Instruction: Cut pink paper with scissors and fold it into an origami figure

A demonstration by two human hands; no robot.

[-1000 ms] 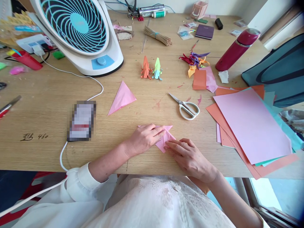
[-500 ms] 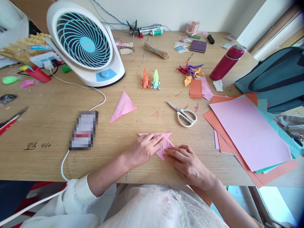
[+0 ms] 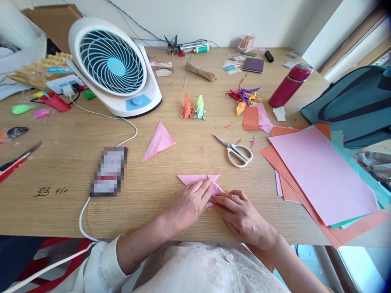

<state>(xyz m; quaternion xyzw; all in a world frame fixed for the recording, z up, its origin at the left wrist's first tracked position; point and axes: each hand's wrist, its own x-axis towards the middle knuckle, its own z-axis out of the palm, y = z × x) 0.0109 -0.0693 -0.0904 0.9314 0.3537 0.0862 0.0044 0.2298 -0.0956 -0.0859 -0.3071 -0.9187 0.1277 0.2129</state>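
A folded piece of pink origami paper (image 3: 195,178) lies near the table's front edge. My left hand (image 3: 193,200) rests over its lower part, fingers together and pressing it down. From the right, my right hand (image 3: 244,213) has its fingers closed at the paper's lower right edge; the thumb is mostly hidden. Part of the fold is covered by both hands. Beyond them is a second pink folded triangle (image 3: 159,142). White-handled scissors (image 3: 236,152) lie to its right, blades pointing up and left.
Left are a phone (image 3: 109,171) with a white cable and a fan (image 3: 114,67). Two folded paper figures (image 3: 187,107) stand mid-table. Paper sheets (image 3: 320,175) are stacked at the right, near a red flask (image 3: 290,85) and a teal bag (image 3: 360,101). A knife (image 3: 20,160) lies far left.
My left hand has slid slightly down toward the paper's lower point, uncovering more of the top left flap. My right hand stays at the right edge. The whole view has shifted slightly.
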